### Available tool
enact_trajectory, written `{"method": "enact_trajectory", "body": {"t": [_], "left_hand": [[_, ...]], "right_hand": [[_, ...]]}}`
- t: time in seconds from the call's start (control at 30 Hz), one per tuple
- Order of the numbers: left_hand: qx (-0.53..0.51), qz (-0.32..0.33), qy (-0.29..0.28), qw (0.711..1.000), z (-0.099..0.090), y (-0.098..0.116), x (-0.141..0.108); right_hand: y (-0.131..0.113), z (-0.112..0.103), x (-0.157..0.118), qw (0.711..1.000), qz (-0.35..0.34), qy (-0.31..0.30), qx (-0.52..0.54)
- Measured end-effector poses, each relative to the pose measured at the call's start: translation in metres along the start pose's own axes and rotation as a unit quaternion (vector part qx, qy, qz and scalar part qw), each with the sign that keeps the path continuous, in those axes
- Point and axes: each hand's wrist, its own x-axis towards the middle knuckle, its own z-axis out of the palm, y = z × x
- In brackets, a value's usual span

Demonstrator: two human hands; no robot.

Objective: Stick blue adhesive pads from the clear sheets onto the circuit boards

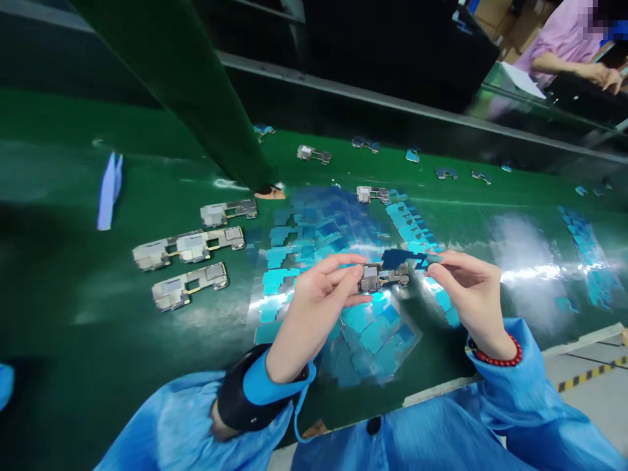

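Observation:
My left hand [331, 288] pinches the left end of a small circuit board [375, 278] above the green table. Between the thumb and fingers of my right hand [466, 288] is a thin dark blue film piece [400, 258], held just above and behind the board's right part. Beneath both hands lie clear sheets with many blue film pieces [377, 327]. A slanting strip of cyan film pieces [409, 226] runs behind and under my right hand.
Several circuit boards [189, 286] rest on the green table [108, 327] at left. Purple tweezers [108, 190] lie farther left. More boards [314, 154] are along the back, near a green post [196, 85]. Across the table, a person [564, 52] in pink reaches out a hand.

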Motion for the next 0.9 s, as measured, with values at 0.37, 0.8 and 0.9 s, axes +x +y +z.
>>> {"method": "enact_trajectory", "body": {"t": [0.37, 0.8, 0.9], "left_hand": [[0.002, 0.001, -0.012, 1.000, 0.003, 0.006, -0.005], [0.031, -0.007, 0.024, 0.999, 0.010, 0.013, -0.008], [0.038, 0.000, 0.018, 0.999, 0.009, 0.011, -0.008]], "right_hand": [[-0.003, -0.004, -0.001, 0.995, 0.023, -0.088, -0.030], [0.005, -0.007, -0.005, 0.993, 0.095, -0.068, -0.013], [0.007, -0.005, -0.004, 0.991, 0.111, -0.070, -0.014]]}}
